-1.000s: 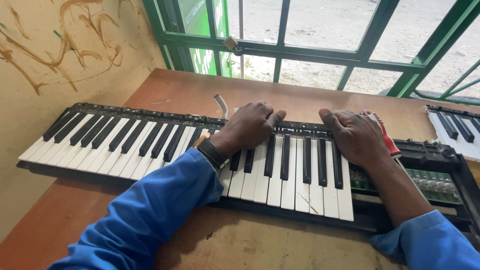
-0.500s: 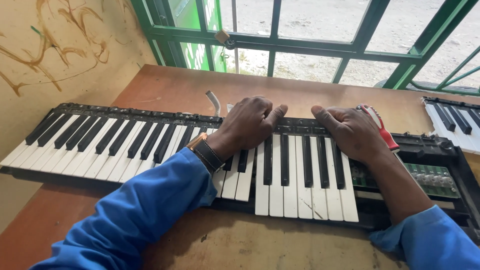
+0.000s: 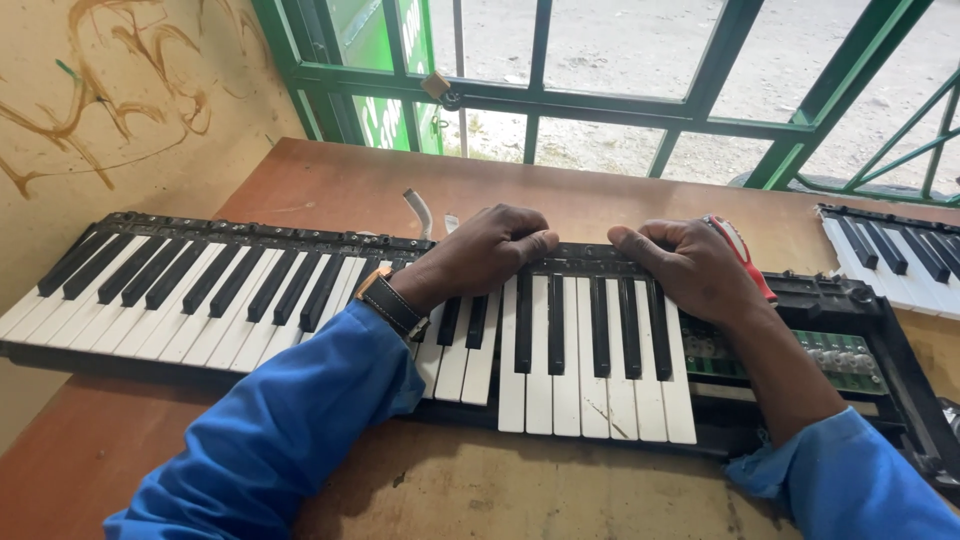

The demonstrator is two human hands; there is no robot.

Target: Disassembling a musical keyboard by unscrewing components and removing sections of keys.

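Keyboard (image 3: 300,300), head view only: a stripped electronic unit lying across a brown table (image 3: 330,180), its long side running left to right, near edge just in front of the person. Casing is off, which is why the right end shows a bare black frame (image 3: 880,330) with a green circuit board (image 3: 790,355) exposed where keys are missing. A loose block of keys (image 3: 590,340) sits mid-frame, slightly out of line with the keys to its left, a gap showing between them. Left hand (image 3: 480,255) rests palm-down on the far edge of the keys, fingers curled over the back rail, thumb pointing right; it presses rather than grasps anything, likely to steady or seat the block. A watch (image 3: 390,305) sits on that wrist above a blue sleeve (image 3: 270,430). Right hand (image 3: 690,265) mirrors it, fingers bent over the same far edge, thumb pointing left toward the other thumb; clenched loosely on the rail. A red-handled tool (image 3: 740,255) lies just behind this hand, touching or close to it; whether it is gripped, cannot tell. Another key section (image 3: 890,255) lies apart at far right. A pale ribbon cable (image 3: 420,210) sticks up behind the keyboard. Green window bars (image 3: 600,100) stand beyond the table's far edge.
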